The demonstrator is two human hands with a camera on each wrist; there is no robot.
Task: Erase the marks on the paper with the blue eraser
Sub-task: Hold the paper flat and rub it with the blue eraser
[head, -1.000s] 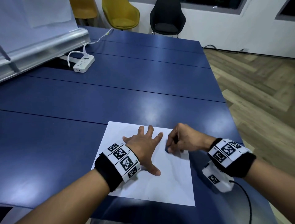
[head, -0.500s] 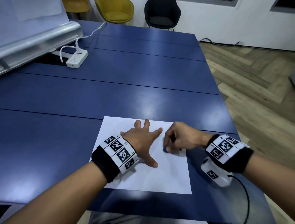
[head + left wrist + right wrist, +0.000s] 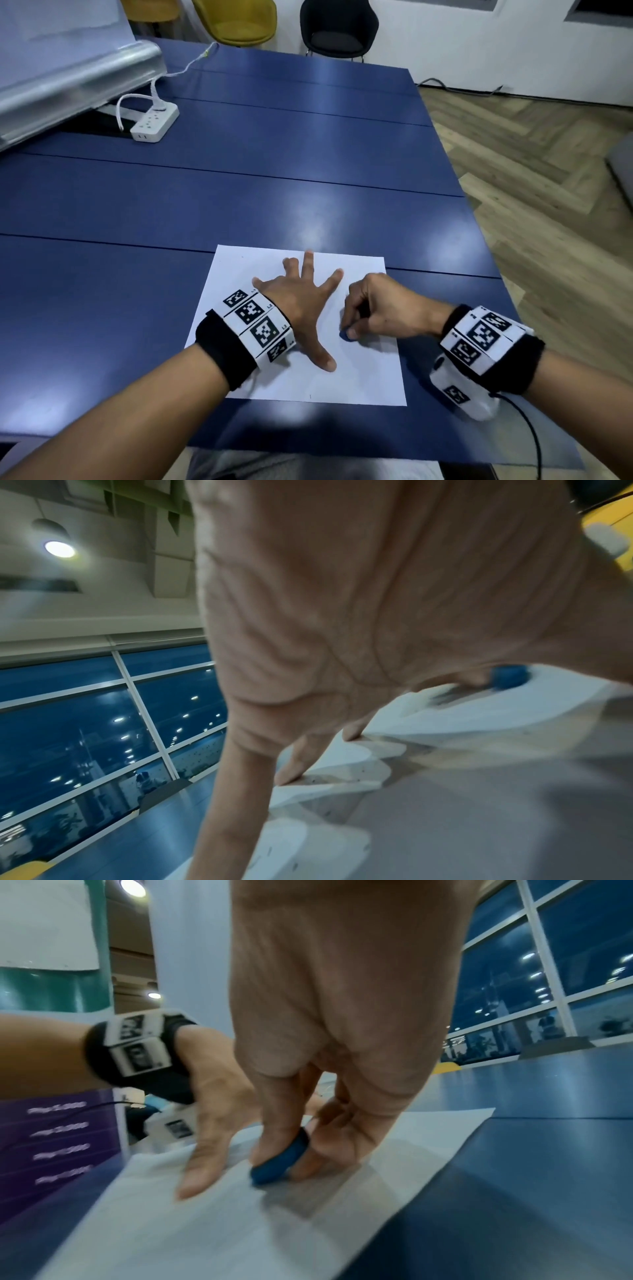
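A white sheet of paper lies on the blue table near its front edge. My left hand presses flat on the sheet with fingers spread. To its right, my right hand pinches the blue eraser between thumb and fingers, its tip down on the paper. In the right wrist view the blue eraser touches the paper beside the left hand's thumb. The left wrist view shows the eraser beyond my spread fingers. I can make out no marks near the eraser.
A white power strip with its cable sits at the back left beside a silver board rail. Yellow chairs and a black chair stand behind the table. The table's right edge drops to wooden floor.
The eraser in my right hand has shifted a little toward me across the paper. My left hand stays pressed on the sheet. The head view has tilted slightly.
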